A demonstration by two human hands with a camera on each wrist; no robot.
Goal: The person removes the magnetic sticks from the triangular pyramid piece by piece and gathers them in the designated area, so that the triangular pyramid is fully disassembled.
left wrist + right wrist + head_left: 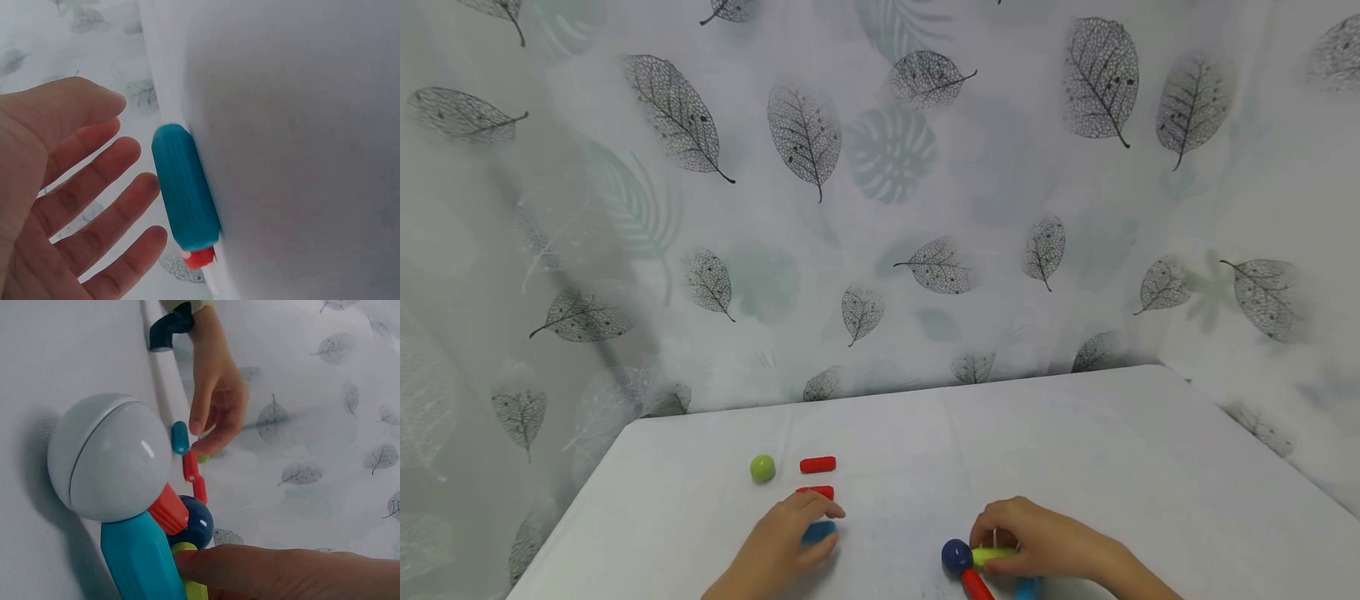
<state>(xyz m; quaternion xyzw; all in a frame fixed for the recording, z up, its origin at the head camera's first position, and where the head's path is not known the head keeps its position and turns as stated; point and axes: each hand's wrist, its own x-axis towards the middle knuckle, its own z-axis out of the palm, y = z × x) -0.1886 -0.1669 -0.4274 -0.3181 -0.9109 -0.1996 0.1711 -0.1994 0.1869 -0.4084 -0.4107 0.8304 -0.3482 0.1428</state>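
Note:
My right hand pinches a yellow-green magnetic building stick between thumb and fingers. That stick meets a dark blue ball, and a red stick also runs from the ball. In the right wrist view, a large white ball sits at the near end of the red stick, with a blue stick joined to it. My left hand is above a loose blue stick, its fingers spread and loosely bent; whether a fingertip touches the stick, I cannot tell.
Past the left hand lie two red sticks, the farther and the nearer, with a green ball to their left. Everything is on a white-covered table. A leaf-print curtain hangs behind its far edge.

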